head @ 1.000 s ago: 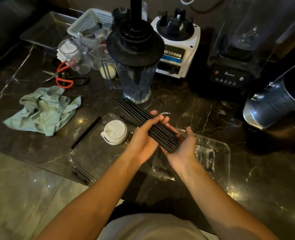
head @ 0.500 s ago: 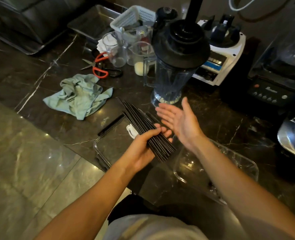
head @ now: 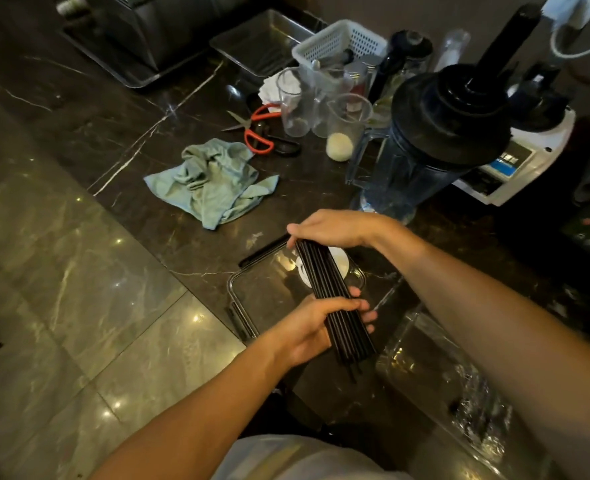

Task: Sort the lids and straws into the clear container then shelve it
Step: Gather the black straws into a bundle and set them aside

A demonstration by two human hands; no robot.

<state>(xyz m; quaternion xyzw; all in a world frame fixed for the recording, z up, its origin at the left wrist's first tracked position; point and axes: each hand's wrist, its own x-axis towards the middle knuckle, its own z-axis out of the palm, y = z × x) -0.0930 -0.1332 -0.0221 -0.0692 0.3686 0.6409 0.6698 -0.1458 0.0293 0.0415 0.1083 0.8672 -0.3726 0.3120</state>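
A bundle of black straws [head: 324,285] is gripped near its lower end by my left hand [head: 316,327]. My right hand [head: 335,228] curls over the bundle's far end, fingers touching the straw tips. The bundle hangs over a clear rectangular container [head: 243,299] at the counter's front edge. A white cup lid [head: 340,263] lies inside it, partly hidden by the straws. One loose black straw [head: 262,249] lies on the counter along the container's far rim. A second clear plastic tray [head: 435,368] sits at the lower right, under my right forearm.
A crumpled teal cloth [head: 214,181] lies left of centre. Behind it are red-handled scissors [head: 257,133], clear measuring cups [head: 347,124], a white basket [head: 338,41] and a steel tray [head: 262,39]. A black-lidded blender jug [head: 421,143] stands close behind my right hand. The tiled floor drops off left.
My right hand has come from an open palm beside the straws to cupping the far end of the bundle. The bundle now points more upright in view, and the camera has swung left.
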